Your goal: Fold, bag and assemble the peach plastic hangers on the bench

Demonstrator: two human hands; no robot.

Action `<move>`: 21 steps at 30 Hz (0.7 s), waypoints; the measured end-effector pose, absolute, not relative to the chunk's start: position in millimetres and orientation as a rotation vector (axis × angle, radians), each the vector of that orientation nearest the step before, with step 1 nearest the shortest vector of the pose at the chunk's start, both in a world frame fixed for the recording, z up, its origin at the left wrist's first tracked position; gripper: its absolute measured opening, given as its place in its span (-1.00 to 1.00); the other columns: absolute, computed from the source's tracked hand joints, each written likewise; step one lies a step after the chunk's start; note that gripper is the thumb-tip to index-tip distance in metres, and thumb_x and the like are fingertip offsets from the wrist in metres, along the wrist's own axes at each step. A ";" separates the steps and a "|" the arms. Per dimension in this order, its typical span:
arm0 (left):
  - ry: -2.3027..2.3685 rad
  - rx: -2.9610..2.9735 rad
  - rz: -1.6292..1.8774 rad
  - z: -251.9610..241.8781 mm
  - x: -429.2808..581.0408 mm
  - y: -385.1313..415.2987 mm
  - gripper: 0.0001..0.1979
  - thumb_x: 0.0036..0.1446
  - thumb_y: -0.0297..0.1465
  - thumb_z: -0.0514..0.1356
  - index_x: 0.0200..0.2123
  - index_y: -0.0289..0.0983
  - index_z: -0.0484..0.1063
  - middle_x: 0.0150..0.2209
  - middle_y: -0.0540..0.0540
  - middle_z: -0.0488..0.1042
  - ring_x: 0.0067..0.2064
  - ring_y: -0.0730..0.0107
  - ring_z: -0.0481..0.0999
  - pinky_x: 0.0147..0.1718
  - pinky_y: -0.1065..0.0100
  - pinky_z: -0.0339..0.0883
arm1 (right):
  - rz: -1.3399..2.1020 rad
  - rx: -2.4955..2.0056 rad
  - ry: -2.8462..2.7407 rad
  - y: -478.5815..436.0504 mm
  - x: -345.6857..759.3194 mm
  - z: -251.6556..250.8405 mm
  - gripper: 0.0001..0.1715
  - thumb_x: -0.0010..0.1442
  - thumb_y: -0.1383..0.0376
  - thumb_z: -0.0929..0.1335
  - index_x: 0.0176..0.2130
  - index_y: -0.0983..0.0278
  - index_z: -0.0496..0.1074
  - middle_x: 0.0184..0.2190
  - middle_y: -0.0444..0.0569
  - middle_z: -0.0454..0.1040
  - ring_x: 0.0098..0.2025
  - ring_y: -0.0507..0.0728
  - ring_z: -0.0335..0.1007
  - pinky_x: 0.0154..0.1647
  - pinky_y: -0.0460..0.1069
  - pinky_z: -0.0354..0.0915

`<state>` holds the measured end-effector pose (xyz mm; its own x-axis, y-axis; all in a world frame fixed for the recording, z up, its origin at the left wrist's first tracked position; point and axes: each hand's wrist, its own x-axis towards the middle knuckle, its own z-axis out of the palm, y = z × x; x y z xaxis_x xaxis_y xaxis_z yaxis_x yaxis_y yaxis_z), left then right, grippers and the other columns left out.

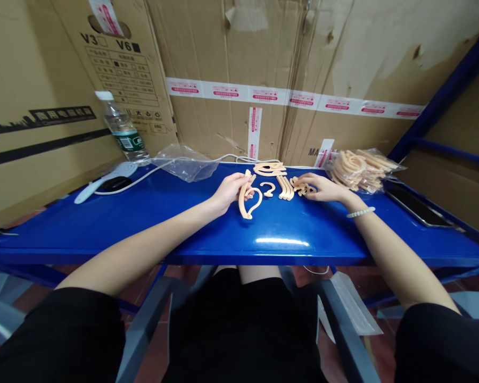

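In my left hand [233, 191] is a beige plastic folding hanger [244, 205], its arm upright and its curved hook hanging to the right. The fingers are closed around the arm. My right hand [321, 187] has its fingers bent down onto a small pile of beige hanger hooks [308, 190]; the fingertips pinch among them, partly hidden. One loose hook [269, 188] lies between the hands. Beside it, several curved hanger arms [285, 188] are lined up. Behind them rests a stack of longer beige hanger pieces [270, 169].
A clear bag of beige hanger parts [361, 170] sits at the back right, near a phone [417, 205]. At left stand a water bottle [123, 130], a pale-handled brush [104, 181] and a crumpled plastic bag [187, 162]. Cardboard [231, 58] walls the blue table [207, 239].
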<state>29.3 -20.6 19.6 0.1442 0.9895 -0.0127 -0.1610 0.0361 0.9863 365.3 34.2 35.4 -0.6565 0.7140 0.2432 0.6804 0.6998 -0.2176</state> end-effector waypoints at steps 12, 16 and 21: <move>1.039 1.083 1.185 25.3 31.0 -25.2 -0.93 0.27 -0.49 0.14 -0.31 -0.33 0.37 -0.53 -0.04 0.49 -0.52 0.42 0.53 -0.50 0.46 0.39 | 0.227 -1.202 -2.603 45.5 382.4 34.3 -0.55 0.09 0.12 0.48 -0.05 0.26 0.60 0.01 0.15 0.57 0.06 0.38 0.49 0.16 0.26 0.36; 1.059 1.100 1.200 27.6 30.6 -26.5 -0.94 0.30 -0.51 0.13 -0.28 -0.32 0.36 -0.48 -0.07 0.54 -0.48 0.39 0.58 -0.40 0.39 0.49 | 0.087 -1.154 -2.498 39.4 374.8 35.6 -0.42 0.11 0.10 0.47 0.10 0.25 0.52 0.05 0.16 0.55 0.09 0.42 0.47 0.16 0.33 0.36; 1.055 1.133 1.200 24.7 31.7 -25.6 -0.96 0.32 -0.50 0.14 -0.24 -0.31 0.35 -0.45 -0.10 0.59 -0.46 0.37 0.61 -0.32 0.32 0.55 | -0.201 -0.750 -2.395 -2.3 312.4 33.8 -0.43 0.33 0.19 0.36 0.27 0.23 0.33 0.15 0.19 0.45 0.18 0.36 0.37 0.20 0.32 0.32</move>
